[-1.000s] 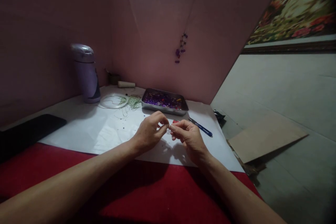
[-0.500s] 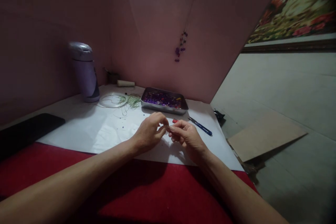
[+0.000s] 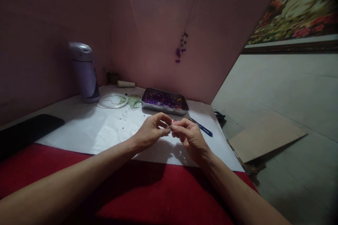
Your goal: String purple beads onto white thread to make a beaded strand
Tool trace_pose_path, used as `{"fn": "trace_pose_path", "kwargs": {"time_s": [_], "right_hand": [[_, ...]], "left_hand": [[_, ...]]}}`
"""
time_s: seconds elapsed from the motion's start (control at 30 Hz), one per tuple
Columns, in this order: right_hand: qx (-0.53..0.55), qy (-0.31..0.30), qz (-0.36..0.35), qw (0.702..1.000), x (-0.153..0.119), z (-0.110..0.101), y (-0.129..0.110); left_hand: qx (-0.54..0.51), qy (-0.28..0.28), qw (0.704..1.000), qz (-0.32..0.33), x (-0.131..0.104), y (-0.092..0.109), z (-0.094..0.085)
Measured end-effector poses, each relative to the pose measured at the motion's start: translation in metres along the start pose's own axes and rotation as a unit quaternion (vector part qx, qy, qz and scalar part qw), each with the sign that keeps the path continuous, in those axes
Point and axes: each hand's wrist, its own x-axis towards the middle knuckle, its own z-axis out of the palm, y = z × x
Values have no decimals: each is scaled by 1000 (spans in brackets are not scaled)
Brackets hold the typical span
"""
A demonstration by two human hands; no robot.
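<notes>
Above the white paper (image 3: 105, 126), my two hands meet at the fingertips. My right hand (image 3: 188, 135) is closed in a pinch of thumb and forefinger; what it holds is too small to name. Curled toward it, my left hand (image 3: 153, 130) has thumb and forefinger on either side of a tiny glinting thing at the right fingertips. Behind the hands stands a metal tray (image 3: 153, 107) full of small beads (image 3: 161, 100), mostly purple. Blue-handled thread snips (image 3: 204, 129) lie right of my right hand, partly covered by it. A small red thing (image 3: 174, 121) shows behind the fingertips.
Left of the tray lie green threads (image 3: 134, 101) and a clear ring-shaped coil (image 3: 112, 101). A purple flask (image 3: 86, 74) stands at the back left, a dark flat object (image 3: 34, 126) nearer. A beaded strand (image 3: 181, 47) hangs on the pink panel (image 3: 153, 42). Red cloth (image 3: 148, 190) covers the front.
My left thumb and forefinger have spread a little apart. My right hand keeps its pinch, almost in the same place. The view has shifted very slightly.
</notes>
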Motion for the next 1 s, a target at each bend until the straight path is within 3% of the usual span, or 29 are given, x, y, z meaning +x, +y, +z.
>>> {"fn": "trace_pose_path", "kwargs": {"time_s": [0.1, 0.2, 0.27, 0.4, 0.47, 0.57, 0.77, 1.0], "right_hand": [[-37, 0, -40, 998, -2, 2, 1], [-129, 20, -123, 984, -5, 4, 3], [-225, 34, -193, 954, -7, 5, 4], [-387, 37, -324, 862, -12, 4, 3], [-419, 36, -371, 828, -13, 2, 2], [-432, 31, -413, 801, -14, 1, 2], [-431, 11, -443, 786, -15, 0, 4], [-401, 36, -390, 828, -15, 3, 4]], "left_hand": [[-7, 21, 1000, -8, 0, -1, 1], [-3, 31, 999, -20, -1, 1, 2], [-7, 33, 999, -27, -2, 2, 4], [-37, 20, 999, -23, -4, 6, 8], [-77, 12, 996, -32, -6, 6, 10], [-144, 23, 987, -68, -7, 5, 12], [-183, -5, 975, -127, -6, 2, 10], [-56, 21, 995, -81, -5, 12, 11]]}}
